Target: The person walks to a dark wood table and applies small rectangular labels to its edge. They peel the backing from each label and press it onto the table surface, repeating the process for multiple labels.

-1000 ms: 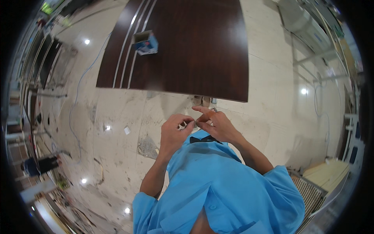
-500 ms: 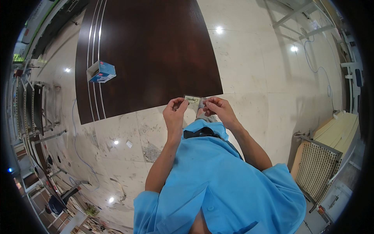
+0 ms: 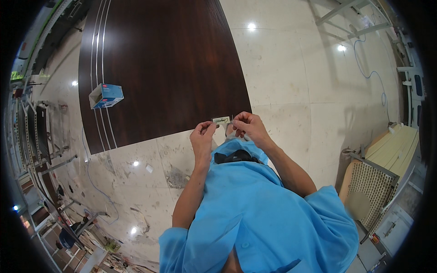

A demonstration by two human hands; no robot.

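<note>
A small pale rectangular label (image 3: 221, 120) with dark lettering is held up in front of my waist, close to the near right corner of a glossy dark brown panel (image 3: 168, 77). My left hand (image 3: 202, 134) pinches its left end between thumb and fingers. At its right end my right hand (image 3: 249, 125) is closed in a pinch, thumb against forefinger. Whether the label is a sticker or a stiff card I cannot tell. Upon the panel, along three silver strips (image 3: 94, 63) at its left side, sits a blue box (image 3: 111, 96) with an open end.
Pale, stained floor tiles (image 3: 277, 68) surround the panel. A thin blue hose (image 3: 98, 189) runs along the left, another hose (image 3: 373, 75) at the far right. Metal racks (image 3: 34, 145) line the left side. A perforated grid and cream boards (image 3: 391, 150) stand at right.
The label now lies flatter and more level between my hands. My right hand has shifted slightly left and up. The panel and box appear further left as the view has turned.
</note>
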